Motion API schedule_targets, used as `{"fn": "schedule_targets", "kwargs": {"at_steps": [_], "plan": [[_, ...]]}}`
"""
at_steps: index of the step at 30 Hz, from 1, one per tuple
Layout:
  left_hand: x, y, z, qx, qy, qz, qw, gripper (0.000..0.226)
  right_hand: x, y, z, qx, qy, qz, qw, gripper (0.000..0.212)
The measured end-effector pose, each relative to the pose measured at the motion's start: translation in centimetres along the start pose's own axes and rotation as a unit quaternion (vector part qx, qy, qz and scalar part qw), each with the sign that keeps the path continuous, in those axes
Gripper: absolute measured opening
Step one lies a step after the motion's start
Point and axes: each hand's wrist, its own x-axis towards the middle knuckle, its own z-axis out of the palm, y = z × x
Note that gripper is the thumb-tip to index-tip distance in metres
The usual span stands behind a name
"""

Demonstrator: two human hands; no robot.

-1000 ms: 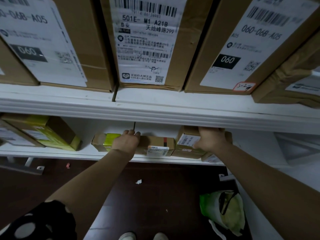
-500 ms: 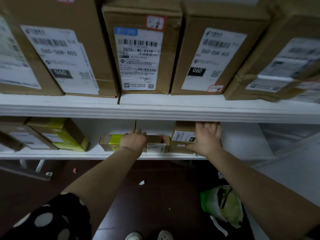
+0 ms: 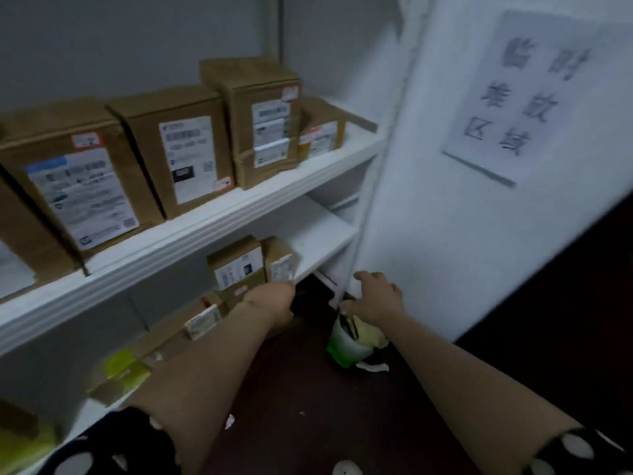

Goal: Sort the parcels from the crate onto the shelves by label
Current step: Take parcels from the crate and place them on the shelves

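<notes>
Both grips are now drawn back from the lower shelf (image 3: 325, 241), where they were laid against parcels half a second ago, and the view is swung rightward to the shelf's end. The right grip (image 3: 375, 296) is seen spread and holding nothing, above a green bag (image 3: 342, 344) left on the floor (image 3: 308, 389). The left grip (image 3: 274, 299) is blurred and its fingers are hidden, so whether it is spread or pressed together cannot be told. It is held just beside two small upright parcels (image 3: 236, 269), which are stood at the shelf's front edge. A flat parcel (image 3: 202, 322) is laid further left, and larger parcels (image 3: 185, 149) are lined up on the upper shelf (image 3: 274, 193). The crate is not seen. The nearest risk is judged to be a brush from the left forearm, by which the small parcels could be tipped off the edge. The bag could also be caught underfoot if a step is taken toward the wall. Labels are smeared by the quick turn, so a parcel could be misfiled if it is read in haste.
</notes>
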Motion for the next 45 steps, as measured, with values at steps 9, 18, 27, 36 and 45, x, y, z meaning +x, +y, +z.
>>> {"fn": "schedule_targets", "kwargs": {"at_steps": [9, 18, 27, 36, 45], "plan": [[-3.9, 21.2, 2.8, 0.077, -0.019, 0.237, 0.968, 0.047, -19.5, 16.3, 0.2, 0.142, 0.091, 0.233, 0.958, 0.068], [-20.7, 48.4, 11.9, 0.148, -0.045, 0.453, 0.878, 0.049, -46.5, 32.6, 4.1, 0.272, 0.206, 0.403, 0.850, 0.064], [-43.6, 71.9, 25.1, 0.240, -0.051, 0.633, 0.735, 0.055, -76.3, 46.0, 10.6, 0.324, 0.293, 0.584, 0.684, 0.065], [-53.5, 86.7, 33.1, 0.243, -0.071, 0.701, 0.667, 0.045, -90.2, 54.3, 15.0, 0.346, 0.369, 0.653, 0.564, 0.060], [-56.0, 102.4, 42.2, 0.187, -0.125, 0.756, 0.614, 0.043, -96.5, 68.6, 15.6, 0.357, 0.387, 0.702, 0.480, 0.059]]}}
